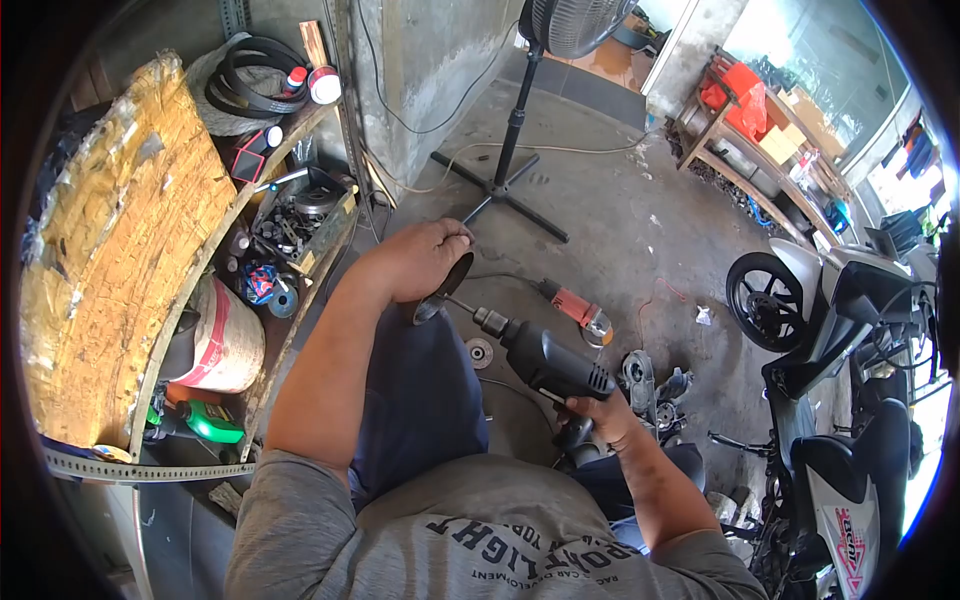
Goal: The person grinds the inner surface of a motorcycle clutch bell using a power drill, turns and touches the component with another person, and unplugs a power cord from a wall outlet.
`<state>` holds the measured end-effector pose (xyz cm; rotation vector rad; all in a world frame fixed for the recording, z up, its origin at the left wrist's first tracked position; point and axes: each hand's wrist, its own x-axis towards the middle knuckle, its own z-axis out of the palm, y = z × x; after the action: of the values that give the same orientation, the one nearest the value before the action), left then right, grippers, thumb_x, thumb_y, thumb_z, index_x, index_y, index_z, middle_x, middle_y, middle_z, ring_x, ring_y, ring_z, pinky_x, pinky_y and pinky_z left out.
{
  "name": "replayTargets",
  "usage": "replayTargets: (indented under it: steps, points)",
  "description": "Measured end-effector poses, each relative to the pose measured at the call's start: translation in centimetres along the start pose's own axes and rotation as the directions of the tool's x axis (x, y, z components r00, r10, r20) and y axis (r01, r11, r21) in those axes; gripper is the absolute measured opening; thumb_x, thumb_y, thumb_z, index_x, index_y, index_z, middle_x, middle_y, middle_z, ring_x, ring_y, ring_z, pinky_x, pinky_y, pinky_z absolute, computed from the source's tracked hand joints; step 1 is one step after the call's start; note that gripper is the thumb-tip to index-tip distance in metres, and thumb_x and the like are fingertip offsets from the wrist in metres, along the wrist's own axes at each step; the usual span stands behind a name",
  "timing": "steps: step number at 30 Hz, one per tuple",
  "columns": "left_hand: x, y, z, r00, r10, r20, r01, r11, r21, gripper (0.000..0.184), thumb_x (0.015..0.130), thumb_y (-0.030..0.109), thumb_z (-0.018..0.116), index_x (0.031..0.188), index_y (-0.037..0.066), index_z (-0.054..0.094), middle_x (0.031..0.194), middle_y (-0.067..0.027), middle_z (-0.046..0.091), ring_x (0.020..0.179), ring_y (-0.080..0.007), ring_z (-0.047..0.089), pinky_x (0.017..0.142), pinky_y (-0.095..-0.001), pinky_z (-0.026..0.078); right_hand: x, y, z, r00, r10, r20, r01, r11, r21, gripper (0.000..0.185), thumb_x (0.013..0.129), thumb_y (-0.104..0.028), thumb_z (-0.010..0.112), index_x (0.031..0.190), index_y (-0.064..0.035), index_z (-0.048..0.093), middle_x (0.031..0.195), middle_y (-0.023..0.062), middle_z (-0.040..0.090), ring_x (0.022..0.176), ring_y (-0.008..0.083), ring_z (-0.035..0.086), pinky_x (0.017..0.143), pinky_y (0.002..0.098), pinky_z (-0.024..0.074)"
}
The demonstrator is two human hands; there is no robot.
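Note:
My left hand [432,258] is closed on the rim of a round, hollow metal part [428,308], held over my left thigh. Its far side is partly hidden by the fingers. In my right hand [603,416] is a black power drill [555,362], gripped by its handle. The drill points left, and the thin bit in its chuck reaches to the metal part's opening. Whether the bit touches the metal cannot be made out. A flat metal disc [480,352] lies on the floor beside my left leg.
Beyond the drill, a red angle grinder [573,308] lies on the floor near several metal engine parts [640,378]. A fan stand [507,150] rises ahead. Shelves [300,270] with tools and a bucket [228,335] flank my left; a motorcycle [850,300] stands right.

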<state>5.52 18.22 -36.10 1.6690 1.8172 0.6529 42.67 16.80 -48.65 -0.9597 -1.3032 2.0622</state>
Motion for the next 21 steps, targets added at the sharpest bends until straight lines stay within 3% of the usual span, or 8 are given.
replayTargets:
  steps: [10, 21]
  points:
    - [0.1, -0.3, 0.3, 1.0, -0.019, -0.006, 0.019, 1.0, 0.003, 0.035, 0.102, 0.03, 0.046, 0.119, 0.007, 0.066, 0.112, -0.0099, 0.071, 0.098, -0.0294, 0.065, 0.088, -0.0388, 0.05, -0.4, 0.2, 1.0, 0.995, -0.078, -0.064, 0.08, 0.997, 0.02, 0.039, 0.084, 0.0, 0.074, 0.119, 0.0031, 0.058, 0.094, 0.0119, 0.067, 0.065, 0.0188, 0.061, 0.062, 0.03, 0.0551]
    - [0.0, 0.1, -0.1, 1.0, -0.023, -0.002, 0.023, 1.0, -0.011, 0.035, 0.101, 0.029, 0.046, 0.118, 0.006, 0.065, 0.112, -0.0095, 0.071, 0.098, -0.0291, 0.065, 0.088, -0.0382, 0.05, 0.1, -0.2, 0.3, 0.999, -0.025, 0.031, 0.023, 0.998, 0.05, 0.039, 0.082, 0.0, 0.074, 0.118, 0.0037, 0.059, 0.089, 0.0115, 0.067, 0.066, 0.0186, 0.062, 0.062, 0.0297, 0.0548]
